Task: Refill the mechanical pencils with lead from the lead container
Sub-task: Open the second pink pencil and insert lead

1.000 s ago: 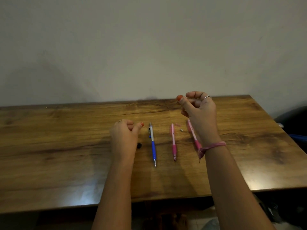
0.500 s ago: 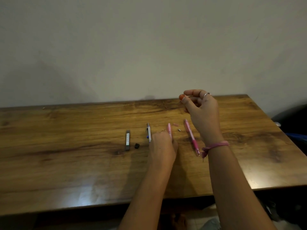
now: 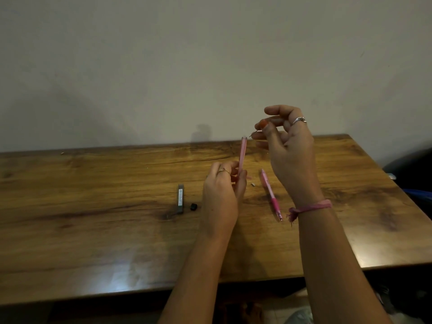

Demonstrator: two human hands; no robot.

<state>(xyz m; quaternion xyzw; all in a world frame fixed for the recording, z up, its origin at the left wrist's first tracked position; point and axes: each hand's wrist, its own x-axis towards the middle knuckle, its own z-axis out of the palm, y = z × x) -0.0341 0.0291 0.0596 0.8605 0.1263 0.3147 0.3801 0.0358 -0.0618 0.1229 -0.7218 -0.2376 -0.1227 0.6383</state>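
I see my left hand (image 3: 222,190) raised above the brown wood-grain table (image 3: 93,230), its fingers and thumb curled round the lower part of a slim pink mechanical pencil (image 3: 242,155) that stands nearly upright, the open top end pointing up and away from me. My right hand (image 3: 287,146) hovers higher and just to the right of that top end; thumb and forefinger pinch a thin dark stick of pencil lead (image 3: 253,134) whose free tip points down and left toward the pencil's opening but sits just apart from it, while the other fingers are loosely curved. A silver ring (image 3: 299,119) shows on that hand and a pink thread bracelet (image 3: 311,208) is tied round the wrist. On the table, a second pink mechanical pencil (image 3: 271,195) lies flat below my right hand, tip toward me. A tiny pale piece (image 3: 253,184) rests between the two pencils; I cannot tell what it is. Left of my left hand lies the narrow grey lead container (image 3: 180,198) with a white label, and its small black cap (image 3: 193,206) sits just beside it on the right, apart from it. A plain pale wall (image 3: 163,66) stands behind the table.
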